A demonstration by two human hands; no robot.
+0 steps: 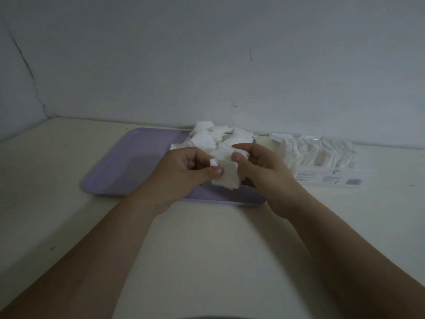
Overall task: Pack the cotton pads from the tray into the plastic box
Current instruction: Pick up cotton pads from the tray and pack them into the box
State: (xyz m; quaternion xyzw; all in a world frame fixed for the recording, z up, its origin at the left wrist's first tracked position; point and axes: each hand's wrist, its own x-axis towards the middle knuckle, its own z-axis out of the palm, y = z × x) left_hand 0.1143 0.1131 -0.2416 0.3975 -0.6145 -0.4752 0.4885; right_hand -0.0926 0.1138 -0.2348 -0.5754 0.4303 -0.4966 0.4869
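Left hand (184, 173) and right hand (264, 171) meet just above the near side of the purple tray (128, 162). Between them they hold a small stack of white cotton pads (226, 178). The left hand has its fingers curled, and its thumb presses on the front of the stack. The right hand is curled too, with its thumb on the stack's top corner. So each hand pinches the stack.

More pads lie in a messy pile (213, 138) on the far right part of the tray. The plastic box (322, 157) lies just to the right of the tray. It is see-through, and rows of pads (299, 149) sit inside it. A label (328, 179) with a bar code shows on its near side. The tray rests on a pale surface (207, 238), and a grey wall (207, 65) stands behind the tray.
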